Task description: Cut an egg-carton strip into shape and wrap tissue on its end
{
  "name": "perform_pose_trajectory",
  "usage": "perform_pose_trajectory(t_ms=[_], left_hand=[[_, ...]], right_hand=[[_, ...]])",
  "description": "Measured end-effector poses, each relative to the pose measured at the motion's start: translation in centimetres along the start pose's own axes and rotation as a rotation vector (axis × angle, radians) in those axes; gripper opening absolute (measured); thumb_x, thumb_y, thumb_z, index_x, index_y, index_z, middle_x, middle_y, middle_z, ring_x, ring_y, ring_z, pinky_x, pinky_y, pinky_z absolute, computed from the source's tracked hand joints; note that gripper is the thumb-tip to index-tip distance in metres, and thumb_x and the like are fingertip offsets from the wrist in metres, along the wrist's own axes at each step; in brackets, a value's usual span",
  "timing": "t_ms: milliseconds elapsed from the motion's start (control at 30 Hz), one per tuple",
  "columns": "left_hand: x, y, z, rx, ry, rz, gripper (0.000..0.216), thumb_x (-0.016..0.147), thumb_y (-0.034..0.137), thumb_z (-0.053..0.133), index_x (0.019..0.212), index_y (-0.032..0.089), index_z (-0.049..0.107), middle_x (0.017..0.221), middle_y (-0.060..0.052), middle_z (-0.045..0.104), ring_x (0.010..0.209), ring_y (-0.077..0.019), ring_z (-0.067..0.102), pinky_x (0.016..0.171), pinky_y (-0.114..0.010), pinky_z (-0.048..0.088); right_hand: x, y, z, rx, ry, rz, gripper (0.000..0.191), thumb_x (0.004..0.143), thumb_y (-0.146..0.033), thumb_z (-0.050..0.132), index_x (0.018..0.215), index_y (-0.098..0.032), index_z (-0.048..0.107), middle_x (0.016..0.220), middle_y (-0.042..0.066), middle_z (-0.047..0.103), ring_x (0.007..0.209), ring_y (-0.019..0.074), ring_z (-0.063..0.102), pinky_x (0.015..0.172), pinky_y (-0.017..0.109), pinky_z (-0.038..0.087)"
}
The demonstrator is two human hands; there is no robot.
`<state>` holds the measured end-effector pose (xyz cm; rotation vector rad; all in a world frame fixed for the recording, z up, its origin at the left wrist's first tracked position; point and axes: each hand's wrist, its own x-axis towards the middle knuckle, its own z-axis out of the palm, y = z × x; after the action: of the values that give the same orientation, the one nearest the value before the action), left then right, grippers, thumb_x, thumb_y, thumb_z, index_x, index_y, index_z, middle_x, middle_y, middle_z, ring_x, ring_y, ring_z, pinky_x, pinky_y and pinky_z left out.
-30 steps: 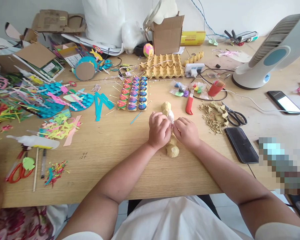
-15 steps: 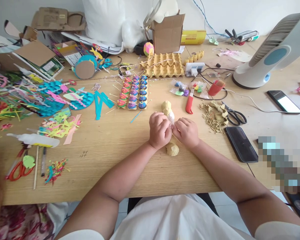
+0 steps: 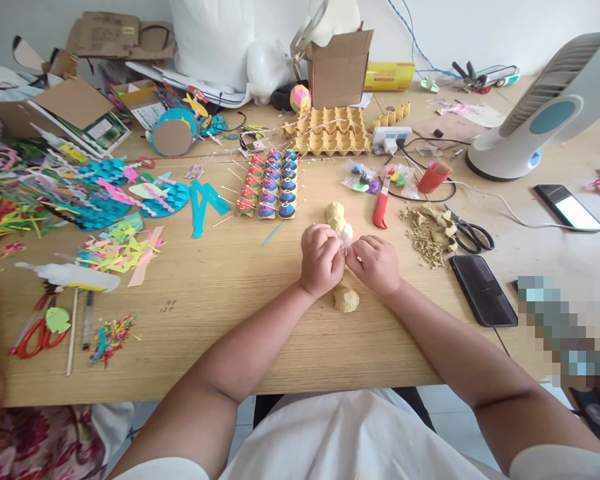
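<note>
My left hand (image 3: 322, 259) and my right hand (image 3: 376, 264) meet fingertip to fingertip above the table. Both are closed, pinching a small white packet (image 3: 347, 235) that looks like thin plastic with something white inside. Below and behind them lies a strip of tan egg carton cups (image 3: 335, 215), its middle hidden by my hands; one rounded cup shows at each end. A red-handled cutter (image 3: 381, 208) lies beyond my right hand, near bags of coloured lumps (image 3: 361, 180). Painted egg carton strips (image 3: 266, 187) with thin sticks poking out stand ahead of my left hand.
Black scissors (image 3: 473, 233) lie beside carton scraps (image 3: 425, 233) on the right, with a phone (image 3: 484, 291) nearer. A white fan (image 3: 535, 113) stands far right. Paper strips (image 3: 120, 250), a glue bottle (image 3: 73, 275) and orange-handled scissors (image 3: 37, 337) cover the left. Another person's patterned clothing (image 3: 45, 440) shows lower left.
The view has shifted slightly. My hands keep their pinch in nearly the same place, and the white packet shows a little more rounded between them.
</note>
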<state>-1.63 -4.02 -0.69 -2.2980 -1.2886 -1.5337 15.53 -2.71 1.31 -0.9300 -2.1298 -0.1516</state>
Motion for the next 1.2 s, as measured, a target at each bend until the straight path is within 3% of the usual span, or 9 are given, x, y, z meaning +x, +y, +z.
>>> perform_pose_trajectory(t_ms=[200, 367, 533, 667, 833, 1000, 1200], left_hand=[[0.1, -0.8, 0.3, -0.026, -0.031, -0.093, 0.025, 0.113, 0.029, 0.041, 0.092, 0.025, 0.053, 0.106, -0.009, 0.061, 0.113, -0.0250, 0.057, 0.107, -0.043, 0.049], [0.2, -1.2, 0.1, -0.060, 0.006, -0.040, 0.021, 0.114, 0.032, 0.042, 0.099, 0.025, 0.056, 0.111, -0.009, 0.062, 0.115, -0.0247, 0.056, 0.109, -0.043, 0.048], [-0.1, -0.7, 0.1, 0.012, -0.060, 0.054, 0.011, 0.108, 0.027, 0.051, 0.105, 0.023, 0.061, 0.118, -0.011, 0.064, 0.130, -0.0287, 0.055, 0.128, -0.055, 0.038], [-0.2, -0.3, 0.0, 0.111, -0.092, 0.022, 0.012, 0.105, 0.027, 0.055, 0.102, 0.022, 0.065, 0.120, -0.013, 0.067, 0.136, -0.0316, 0.054, 0.132, -0.059, 0.033], [-0.3, 0.1, -0.2, 0.148, -0.125, 0.013, 0.020, 0.106, 0.026, 0.051, 0.098, 0.021, 0.070, 0.122, -0.013, 0.070, 0.139, -0.0324, 0.055, 0.133, -0.061, 0.028], [-0.3, -0.1, -0.1, 0.212, -0.106, 0.028, 0.023, 0.106, 0.027, 0.053, 0.101, 0.023, 0.074, 0.120, -0.012, 0.073, 0.136, -0.0329, 0.056, 0.133, -0.062, 0.029], [-0.3, -0.2, 0.0, 0.237, -0.152, 0.006, 0.021, 0.105, 0.030, 0.058, 0.111, 0.024, 0.078, 0.125, -0.013, 0.072, 0.141, -0.0347, 0.055, 0.136, -0.066, 0.024]], right_hand=[[-0.2, 0.7, -0.4, 0.390, -0.035, 0.098, 0.033, 0.113, -0.043, 0.051, 0.088, -0.023, 0.061, 0.078, 0.002, 0.065, 0.070, 0.0175, 0.058, 0.067, 0.033, 0.045], [-0.3, 0.7, -0.5, 0.367, -0.075, 0.119, 0.041, 0.108, -0.060, 0.055, 0.092, -0.024, 0.061, 0.084, 0.004, 0.066, 0.077, 0.0209, 0.060, 0.072, 0.036, 0.046], [-0.2, 0.6, -0.1, 0.343, -0.119, 0.196, 0.032, 0.110, -0.039, 0.056, 0.081, -0.025, 0.051, 0.075, 0.001, 0.059, 0.069, 0.0183, 0.053, 0.066, 0.035, 0.040], [-0.3, 0.8, -0.2, 0.226, -0.092, 0.104, 0.029, 0.109, -0.025, 0.051, 0.080, -0.025, 0.050, 0.078, 0.004, 0.061, 0.071, 0.0204, 0.053, 0.068, 0.036, 0.040], [-0.2, 0.6, -0.6, 0.063, -0.039, -0.035, 0.027, 0.111, -0.022, 0.049, 0.085, -0.024, 0.055, 0.084, 0.007, 0.069, 0.076, 0.0223, 0.058, 0.073, 0.036, 0.044], [-0.1, 0.5, -0.4, 0.033, -0.145, 0.035, 0.026, 0.108, -0.020, 0.048, 0.082, -0.025, 0.050, 0.072, 0.003, 0.062, 0.065, 0.0206, 0.050, 0.066, 0.036, 0.035], [-0.1, 0.5, -0.3, -0.028, -0.254, 0.092, 0.022, 0.102, -0.020, 0.046, 0.080, -0.025, 0.046, 0.072, 0.005, 0.063, 0.064, 0.0204, 0.049, 0.067, 0.036, 0.032]])
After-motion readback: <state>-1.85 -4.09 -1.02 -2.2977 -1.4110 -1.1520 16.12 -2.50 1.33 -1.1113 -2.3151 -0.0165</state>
